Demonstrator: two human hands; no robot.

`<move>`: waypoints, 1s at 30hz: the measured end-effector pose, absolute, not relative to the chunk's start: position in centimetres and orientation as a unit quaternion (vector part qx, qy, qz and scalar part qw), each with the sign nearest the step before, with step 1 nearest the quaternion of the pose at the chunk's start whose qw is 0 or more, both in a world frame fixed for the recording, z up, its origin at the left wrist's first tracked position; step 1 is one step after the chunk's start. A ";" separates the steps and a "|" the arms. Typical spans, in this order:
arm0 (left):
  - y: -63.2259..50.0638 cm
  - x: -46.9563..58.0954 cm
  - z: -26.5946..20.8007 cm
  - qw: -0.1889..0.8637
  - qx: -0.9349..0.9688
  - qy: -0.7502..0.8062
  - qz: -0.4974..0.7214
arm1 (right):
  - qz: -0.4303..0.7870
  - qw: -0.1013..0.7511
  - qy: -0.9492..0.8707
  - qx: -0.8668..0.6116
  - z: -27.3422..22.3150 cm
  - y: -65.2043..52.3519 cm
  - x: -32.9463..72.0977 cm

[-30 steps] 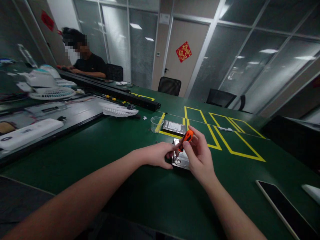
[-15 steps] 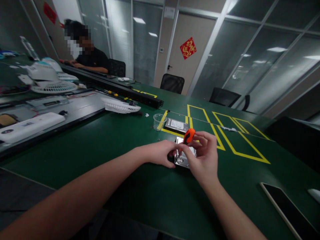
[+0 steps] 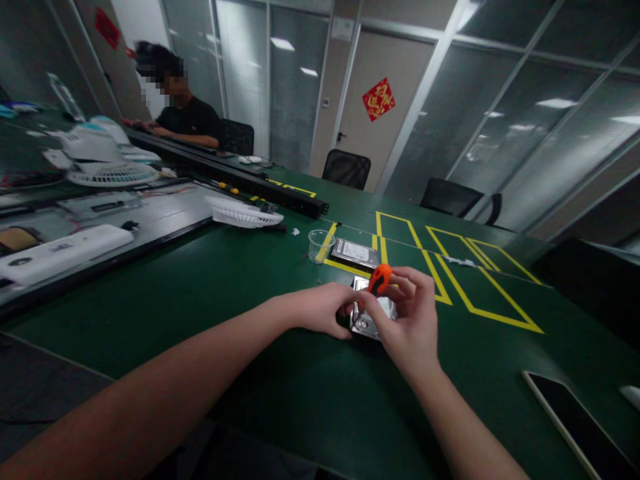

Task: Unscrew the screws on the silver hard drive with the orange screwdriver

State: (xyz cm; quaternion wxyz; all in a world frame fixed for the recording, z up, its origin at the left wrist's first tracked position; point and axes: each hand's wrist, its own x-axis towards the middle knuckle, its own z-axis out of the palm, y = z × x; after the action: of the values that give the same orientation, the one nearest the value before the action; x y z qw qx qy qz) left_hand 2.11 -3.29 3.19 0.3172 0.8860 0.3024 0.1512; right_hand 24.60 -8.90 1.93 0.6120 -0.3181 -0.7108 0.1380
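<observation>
A silver hard drive (image 3: 369,325) lies on the green table between my hands, partly covered by them. My right hand (image 3: 411,310) is closed around the orange and black handle of a screwdriver (image 3: 381,277), which stands tilted over the drive with its shaft pointing down at the near left part. At the drive's left edge, my left hand (image 3: 327,308) grips the casing, its fingertips partly hidden. A second hard drive (image 3: 355,251), label up, sits just beyond, beside a clear plastic cup (image 3: 321,247).
Small screws (image 3: 319,281) lie near the cup. Yellow tape (image 3: 505,320) marks rectangles on the table. A phone (image 3: 575,420) rests at the right, a white fan part (image 3: 245,212) and a power strip (image 3: 65,253) at the left. Another person (image 3: 187,120) sits at the far left.
The view has shifted slightly, so everything sits a little lower and to the right. Both hands keep their hold on the drive and the screwdriver, and the handle's tilt is nearly the same.
</observation>
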 end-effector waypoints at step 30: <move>-3.2 2.1 2.9 0.289 0.901 0.288 0.151 | 0.110 0.599 -0.719 -0.334 2.5 -9.6 24.4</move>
State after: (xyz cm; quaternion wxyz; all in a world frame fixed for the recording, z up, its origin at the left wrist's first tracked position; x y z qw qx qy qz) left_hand 2.10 -3.16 2.86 0.2891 0.9005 0.2875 0.1510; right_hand 24.42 -9.60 2.54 0.5992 -0.3342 -0.7192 0.1097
